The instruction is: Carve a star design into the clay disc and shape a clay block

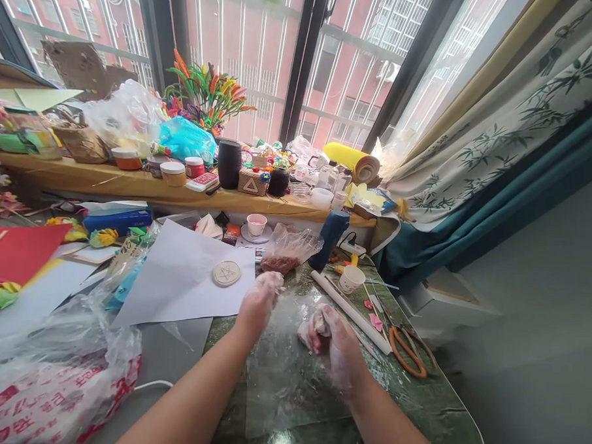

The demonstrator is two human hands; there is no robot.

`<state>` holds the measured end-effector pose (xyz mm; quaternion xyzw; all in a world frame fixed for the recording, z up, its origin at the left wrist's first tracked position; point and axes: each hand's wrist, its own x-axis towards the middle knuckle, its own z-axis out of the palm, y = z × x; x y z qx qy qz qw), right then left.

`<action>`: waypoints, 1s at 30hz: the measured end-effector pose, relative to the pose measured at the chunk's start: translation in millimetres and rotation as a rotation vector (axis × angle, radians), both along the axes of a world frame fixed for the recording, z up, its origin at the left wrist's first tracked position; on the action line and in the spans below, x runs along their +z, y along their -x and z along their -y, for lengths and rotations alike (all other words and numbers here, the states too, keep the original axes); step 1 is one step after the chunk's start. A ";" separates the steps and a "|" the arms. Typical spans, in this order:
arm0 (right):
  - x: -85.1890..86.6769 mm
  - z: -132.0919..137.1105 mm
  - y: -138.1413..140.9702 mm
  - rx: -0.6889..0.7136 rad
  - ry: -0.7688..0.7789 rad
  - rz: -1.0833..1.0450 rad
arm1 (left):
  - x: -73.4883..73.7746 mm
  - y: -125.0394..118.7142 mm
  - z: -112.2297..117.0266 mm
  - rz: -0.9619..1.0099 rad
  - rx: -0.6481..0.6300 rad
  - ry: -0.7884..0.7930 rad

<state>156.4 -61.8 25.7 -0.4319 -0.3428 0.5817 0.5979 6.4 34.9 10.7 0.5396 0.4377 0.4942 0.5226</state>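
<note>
From where I stand, the right hand, dusted white, is just right of the middle of the frame, its grip curled around a pale, greyish-white, soft-looking lump with the fingers pressed against it. The lump is held above a clear plastic sheet spread over the dark green tabletop. The left hand, also whitened, is near the centre with its fingers bent inward. I can't tell whether that grip is closed on anything, as the fingertips are blurred and turned away from me.

Just beyond the left hand lies a crumpled clear plastic bag of reddish-brown material; I can't make out what the stuff is. To the left, a round cream disc marked with a star rests on a large white paper sheet, one edge of which passes close to the left wrist.

Right of the right hand, a long white rod slants across the tabletop, near a small white paper cup and scissors with orange-brown handles. The right palm hides part of the lump. At the lower left, the frame cuts off a clear plastic bag with red printing, and both forearms run out of the bottom edge.
</note>
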 end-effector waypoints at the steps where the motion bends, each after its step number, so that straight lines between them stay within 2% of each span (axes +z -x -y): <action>1: -3.9 -1.5 -9.7 -0.057 0.006 0.081 | 0.0 6.5 -8.1 -0.079 0.090 -0.019; 3: -13.7 -4.6 -31.0 -0.165 0.057 0.277 | 1.4 18.0 -20.4 -0.235 0.250 -0.062; 4: -18.3 -5.8 -41.7 -0.207 0.078 0.368 | 2.2 22.1 -24.2 -0.291 0.272 -0.103; 7: -25.7 -6.9 -67.3 -0.249 0.062 0.547 | 2.9 25.7 -27.5 -0.395 0.215 -0.245; 10: -24.6 -4.9 -78.2 -0.213 -0.004 0.670 | 0.9 22.9 -26.4 -0.464 0.115 -0.340; 12: -25.5 -3.6 -78.2 -0.182 -0.111 0.874 | -2.8 21.6 -28.1 -0.504 0.095 -0.389; 15: -35.3 -2.2 -72.7 -0.119 -0.310 1.232 | -13.6 20.3 -35.0 -0.571 0.098 -0.489; 17: -44.5 -0.2 -68.2 -0.010 -0.371 1.352 | -23.7 18.5 -39.8 -0.623 0.061 -0.536; 20: -51.9 5.7 -62.0 0.161 -0.358 1.411 | -38.5 15.9 -43.0 -0.676 -0.001 -0.543; 25: -43.2 7.5 -43.5 0.112 -0.362 1.446 | -52.2 18.1 -43.8 -0.729 -0.001 -0.588; 28: -40.7 -1.5 -26.1 0.150 -0.426 1.479 | -56.2 20.3 -46.5 -0.719 -0.007 -0.595; 30: -42.8 -8.2 -16.7 0.182 -0.430 1.419 | -57.4 21.1 -47.6 -0.691 -0.004 -0.578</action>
